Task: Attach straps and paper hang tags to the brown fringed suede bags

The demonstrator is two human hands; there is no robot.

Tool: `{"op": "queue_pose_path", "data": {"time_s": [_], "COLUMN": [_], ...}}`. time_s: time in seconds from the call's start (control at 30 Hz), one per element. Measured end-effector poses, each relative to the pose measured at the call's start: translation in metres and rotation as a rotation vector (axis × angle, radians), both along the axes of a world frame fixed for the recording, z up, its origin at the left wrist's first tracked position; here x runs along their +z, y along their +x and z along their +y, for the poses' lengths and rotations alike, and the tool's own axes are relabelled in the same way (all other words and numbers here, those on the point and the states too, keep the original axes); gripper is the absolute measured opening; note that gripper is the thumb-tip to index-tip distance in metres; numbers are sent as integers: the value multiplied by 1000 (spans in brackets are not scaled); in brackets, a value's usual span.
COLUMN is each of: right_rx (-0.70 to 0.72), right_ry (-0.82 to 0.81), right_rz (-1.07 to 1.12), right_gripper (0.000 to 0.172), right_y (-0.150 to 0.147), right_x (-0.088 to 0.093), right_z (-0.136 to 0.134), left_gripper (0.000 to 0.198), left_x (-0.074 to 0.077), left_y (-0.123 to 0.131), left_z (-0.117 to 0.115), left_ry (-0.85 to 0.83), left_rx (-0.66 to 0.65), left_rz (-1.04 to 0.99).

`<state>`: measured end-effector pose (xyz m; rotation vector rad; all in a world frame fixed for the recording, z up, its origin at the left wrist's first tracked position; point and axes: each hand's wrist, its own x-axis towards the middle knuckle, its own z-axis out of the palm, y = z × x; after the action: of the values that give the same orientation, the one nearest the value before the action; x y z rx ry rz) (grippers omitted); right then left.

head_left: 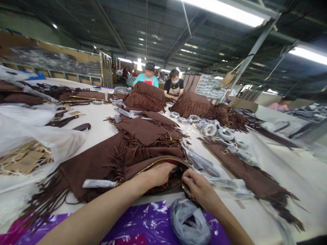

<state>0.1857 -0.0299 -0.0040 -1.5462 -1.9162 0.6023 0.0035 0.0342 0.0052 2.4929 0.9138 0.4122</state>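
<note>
Closest to me, at the near edge of the table [268, 217], a purple plastic sheet [143, 221] lies under my forearms with a crumpled grey wrapper [189, 223] resting on it. Just beyond, my left hand [157, 173] is curled over the open zipped mouth of a brown suede fringed bag [112, 163], fingers tucked inside the opening and gripping its top edge. My right hand [200, 189] pinches the same bag's opening at its right end, fingers closed on the rim. The bag lies flat near the table's front edge, fringe trailing to the left. Behind it sit more fringed bags [146, 131], with wrapped rings [209, 129] to the right. At the far edge, two people [160, 80] stand working behind heaped fringed bags [146, 97].
</note>
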Motion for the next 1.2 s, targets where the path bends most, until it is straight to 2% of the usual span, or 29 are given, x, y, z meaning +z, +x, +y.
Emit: {"op": "queue_pose_path", "data": {"time_s": [0.17,0.37,0.5,0.6,0.77,0.93,1.2], "right_rx": [7,8,35,65,108,127,108], "right_ry": [14,45,49,53,67,74,47], "right_rz": [-12,-36,-45,-50,-43,3,121], "right_gripper": [22,21,18,16,15,15,19], "right_y": [1,2,5,10,14,15,16], "right_x": [-3,-9,-14,-17,-19,-21,-26], "right_z": [2,4,3,3,3,0,-3], "left_gripper": [49,51,48,46,43,46,56], "left_x": [-9,-30,-37,-34,-17,-7,-11], "left_y": [1,14,15,17,27,29,14], "left_z": [0,3,6,4,-7,-11,10], "left_ry": [-44,125,4,-25,-20,-54,-175], "left_rx": [15,283,245,284,333,280,110], "left_rz": [-51,-92,-151,-63,58,61,-92]}}
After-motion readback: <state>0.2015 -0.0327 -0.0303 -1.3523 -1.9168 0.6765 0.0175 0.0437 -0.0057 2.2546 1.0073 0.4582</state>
